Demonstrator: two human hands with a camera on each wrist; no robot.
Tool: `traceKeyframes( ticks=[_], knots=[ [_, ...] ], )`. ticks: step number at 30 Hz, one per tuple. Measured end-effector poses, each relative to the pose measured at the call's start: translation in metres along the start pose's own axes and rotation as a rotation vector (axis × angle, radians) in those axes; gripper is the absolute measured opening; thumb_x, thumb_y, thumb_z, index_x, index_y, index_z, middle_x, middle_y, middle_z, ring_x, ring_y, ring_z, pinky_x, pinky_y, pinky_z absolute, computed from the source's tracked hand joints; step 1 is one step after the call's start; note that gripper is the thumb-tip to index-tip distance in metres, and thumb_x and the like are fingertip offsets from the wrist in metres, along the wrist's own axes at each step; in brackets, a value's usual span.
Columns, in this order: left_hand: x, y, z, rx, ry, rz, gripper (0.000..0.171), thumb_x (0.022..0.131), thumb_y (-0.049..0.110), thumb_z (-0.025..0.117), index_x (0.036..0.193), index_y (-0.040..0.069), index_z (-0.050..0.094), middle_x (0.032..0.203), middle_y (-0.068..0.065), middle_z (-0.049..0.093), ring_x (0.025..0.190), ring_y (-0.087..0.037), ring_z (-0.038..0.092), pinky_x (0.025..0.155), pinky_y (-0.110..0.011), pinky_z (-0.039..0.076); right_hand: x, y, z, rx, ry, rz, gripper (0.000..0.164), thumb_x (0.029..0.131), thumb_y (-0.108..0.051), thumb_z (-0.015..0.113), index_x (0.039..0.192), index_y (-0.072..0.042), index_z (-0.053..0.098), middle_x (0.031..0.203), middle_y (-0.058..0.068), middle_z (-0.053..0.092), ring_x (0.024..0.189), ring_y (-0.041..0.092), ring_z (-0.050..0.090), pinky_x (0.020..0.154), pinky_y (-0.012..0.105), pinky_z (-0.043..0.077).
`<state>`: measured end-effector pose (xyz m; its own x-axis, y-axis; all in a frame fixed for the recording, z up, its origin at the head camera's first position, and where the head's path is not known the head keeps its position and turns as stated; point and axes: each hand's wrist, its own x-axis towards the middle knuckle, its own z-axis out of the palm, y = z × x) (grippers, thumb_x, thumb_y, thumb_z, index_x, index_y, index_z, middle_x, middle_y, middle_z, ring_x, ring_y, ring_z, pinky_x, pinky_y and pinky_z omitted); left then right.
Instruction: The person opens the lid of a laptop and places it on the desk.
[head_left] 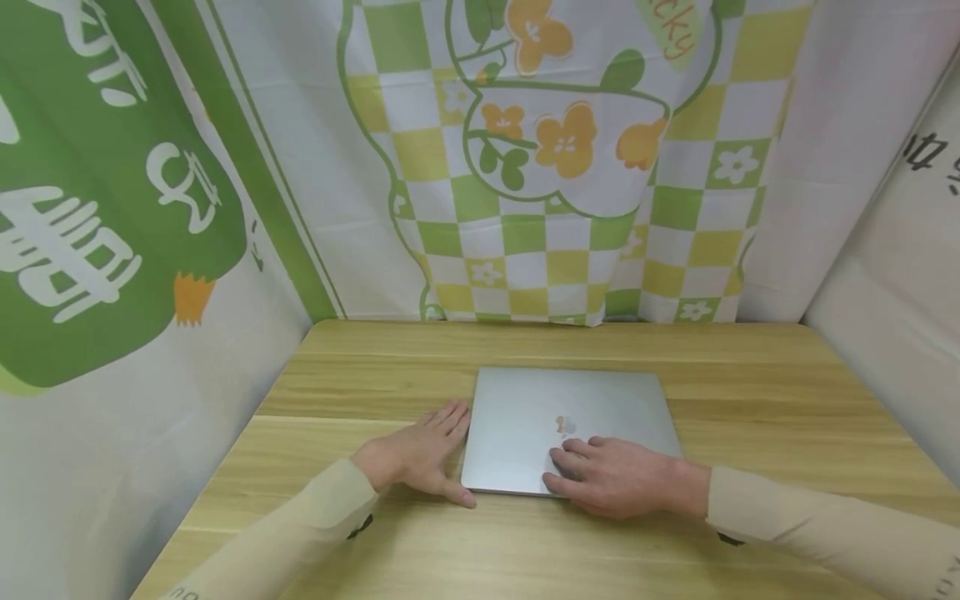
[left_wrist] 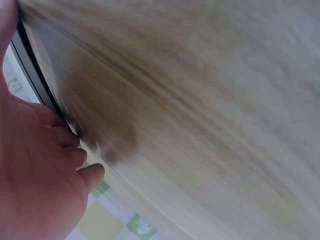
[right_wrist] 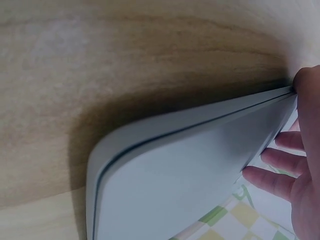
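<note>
A closed silver laptop point(head_left: 517, 433) lies flat on the wood-grain desk point(head_left: 495, 558), the left hand point(head_left: 420, 454) alongside its left edge with fingers extended, the right hand point(head_left: 622, 479) resting loosely bent fingers on its lid near the front.

The left hand point(left_wrist: 35, 172) shows its palm, thumb point(left_wrist: 6, 22) above the fingers point(left_wrist: 91, 176); a dark edge point(left_wrist: 34, 67) runs from the thumb down to the fingers; wood surface point(left_wrist: 215, 110) spreads to their right, a brown shadow point(left_wrist: 107, 117) just beside the fingertips; green, yellow and white checked cloth point(left_wrist: 100, 220) shows below them.
</note>
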<state>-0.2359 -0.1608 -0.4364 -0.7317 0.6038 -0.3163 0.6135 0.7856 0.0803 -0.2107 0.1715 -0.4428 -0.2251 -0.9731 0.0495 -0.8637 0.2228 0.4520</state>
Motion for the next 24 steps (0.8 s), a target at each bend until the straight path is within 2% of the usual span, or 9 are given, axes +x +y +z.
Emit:
traceKeyframes(
  ticks=[7, 15, 24],
  knots=[
    [-0.0009, 0.0012, -0.0002, -0.004, 0.000, -0.009, 0.131, 0.071, 0.089, 0.051, 0.157, 0.000, 0.008, 0.165, -0.017, 0.000, 0.154, -0.032, 0.003, 0.125, -0.048, 0.016, 0.0008, -0.0022, -0.0012, -0.037, -0.005, -0.017, 0.039, 0.102, -0.031, 0.048, 0.138, -0.017, 0.048, 0.129, 0.007, 0.061, 0.114, 0.021, 0.062, 0.080, 0.031, 0.059],
    [-0.0017, 0.0017, -0.0018, -0.006, -0.003, -0.010, 0.130, 0.072, 0.087, 0.053, 0.156, 0.000, 0.008, 0.165, -0.018, 0.001, 0.154, -0.032, 0.004, 0.125, -0.048, 0.015, 0.0028, -0.0024, -0.0020, -0.089, 0.051, -0.052, 0.036, 0.098, -0.027, 0.051, 0.132, -0.016, 0.052, 0.118, 0.004, 0.062, 0.101, 0.017, 0.063, 0.065, 0.025, 0.057],
    [-0.0006, 0.0013, 0.0007, -0.019, 0.004, -0.001, 0.130, 0.071, 0.087, 0.053, 0.156, 0.000, 0.008, 0.165, -0.019, 0.001, 0.154, -0.033, 0.004, 0.125, -0.049, 0.016, 0.0029, -0.0018, -0.0045, -0.141, 0.072, -0.094, 0.035, 0.097, -0.026, 0.052, 0.131, -0.016, 0.055, 0.117, 0.004, 0.065, 0.100, 0.017, 0.065, 0.061, 0.021, 0.056]
  ],
)
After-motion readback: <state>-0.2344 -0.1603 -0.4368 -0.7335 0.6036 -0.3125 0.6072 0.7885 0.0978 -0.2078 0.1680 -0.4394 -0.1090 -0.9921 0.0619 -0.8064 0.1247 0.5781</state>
